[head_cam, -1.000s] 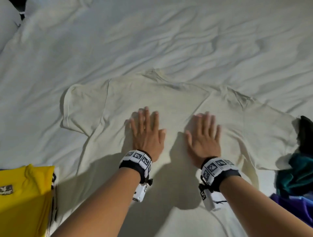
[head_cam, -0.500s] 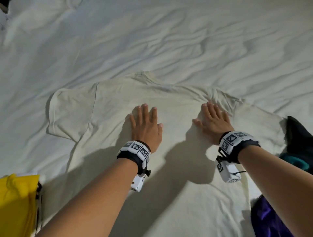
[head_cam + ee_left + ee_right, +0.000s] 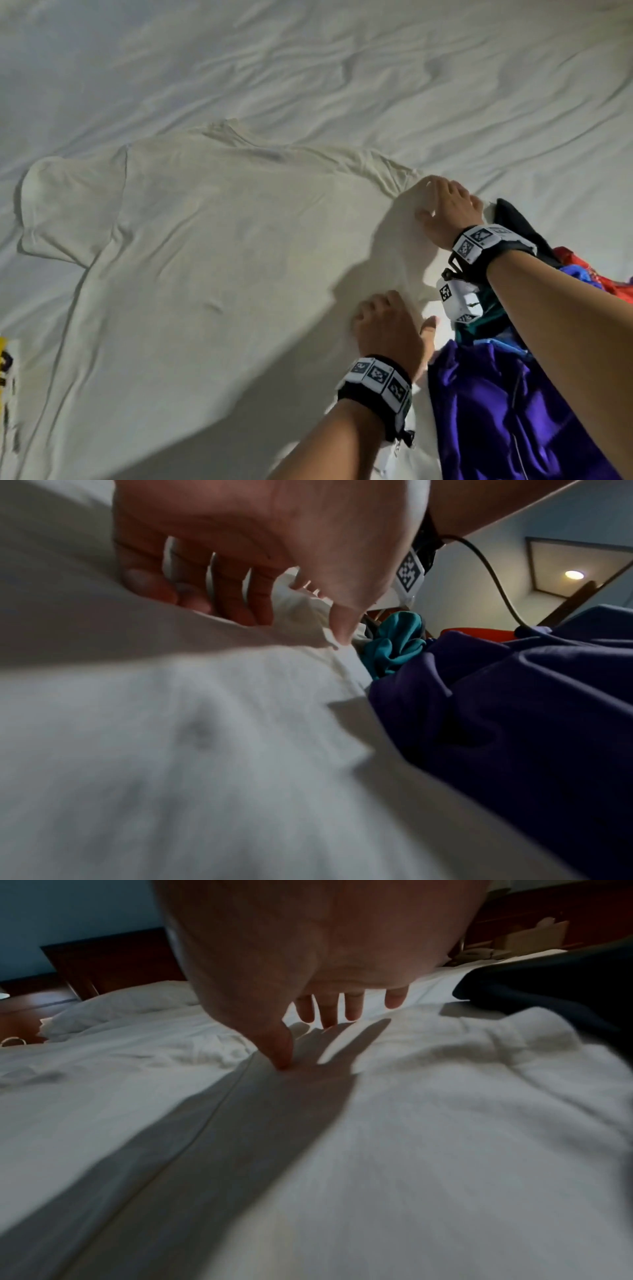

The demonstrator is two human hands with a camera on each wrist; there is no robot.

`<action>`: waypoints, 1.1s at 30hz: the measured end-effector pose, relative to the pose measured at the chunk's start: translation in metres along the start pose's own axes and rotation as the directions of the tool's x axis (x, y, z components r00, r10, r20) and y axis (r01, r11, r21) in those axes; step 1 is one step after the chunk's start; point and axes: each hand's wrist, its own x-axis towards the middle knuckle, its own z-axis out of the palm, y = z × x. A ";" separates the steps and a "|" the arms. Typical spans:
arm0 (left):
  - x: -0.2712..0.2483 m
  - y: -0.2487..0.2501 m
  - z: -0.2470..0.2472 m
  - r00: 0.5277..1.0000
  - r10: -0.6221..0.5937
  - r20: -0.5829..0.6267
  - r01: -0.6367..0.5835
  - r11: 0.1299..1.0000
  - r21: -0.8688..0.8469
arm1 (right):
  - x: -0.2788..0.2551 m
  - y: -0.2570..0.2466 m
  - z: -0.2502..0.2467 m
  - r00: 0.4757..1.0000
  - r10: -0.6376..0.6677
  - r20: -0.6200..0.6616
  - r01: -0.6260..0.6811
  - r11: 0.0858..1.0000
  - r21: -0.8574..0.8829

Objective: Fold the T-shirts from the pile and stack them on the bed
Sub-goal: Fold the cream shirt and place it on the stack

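White, wrinkled sheets cover the bed [image 3: 342, 68], and in the head view a cream T-shirt [image 3: 205, 257] lies spread flat on it, collar toward the far edge, one short sleeve reaching toward the bed's left edge. Along the right edge sits a pile of clothes [image 3: 496, 394]: purple fabric nearest, teal, red and a dark piece behind it. A bit of yellow garment [image 3: 3, 363] shows at the left edge. Both hands are at the shirt's right side, beside the pile. The right hand [image 3: 445, 209] rests on the right sleeve with fingers bent down onto the cloth; the left hand [image 3: 387, 325] is nearer, fingers curled onto the shirt's side, thumb out toward the purple fabric.

From the left wrist, the left hand [image 3: 246, 547] has its fingers [image 3: 232, 601] bent down onto the cream cloth and the thumb tip touching a raised fold of it, the purple garment [image 3: 514, 710] and the teal garment [image 3: 394, 642] just beside. Whether the fold is truly pinched I cannot tell.

From the right wrist, the right hand [image 3: 308, 947] is spread, thumb tip pressing the shirt at a seam, the other fingertips [image 3: 352, 1007] lowered to the cloth. A dark garment [image 3: 548, 980] lies at the right, a pillow [image 3: 120, 1004] near the dark wooden headboard [image 3: 109, 958].
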 end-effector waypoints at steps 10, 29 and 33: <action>0.007 -0.014 -0.005 0.996 -0.034 -0.082 0.019 0.984 -0.175 | 0.017 -0.025 0.002 0.988 0.135 -0.069 -0.130 0.989 0.072; -0.015 -0.142 -0.046 0.937 -0.323 -0.134 0.213 0.831 -0.514 | 0.034 -0.188 0.020 0.989 -0.139 -0.054 0.143 0.986 0.089; -0.015 -0.153 -0.043 0.966 -0.205 -0.154 0.142 0.928 -0.345 | 0.005 -0.184 0.029 0.967 -0.185 -0.175 0.203 0.974 0.096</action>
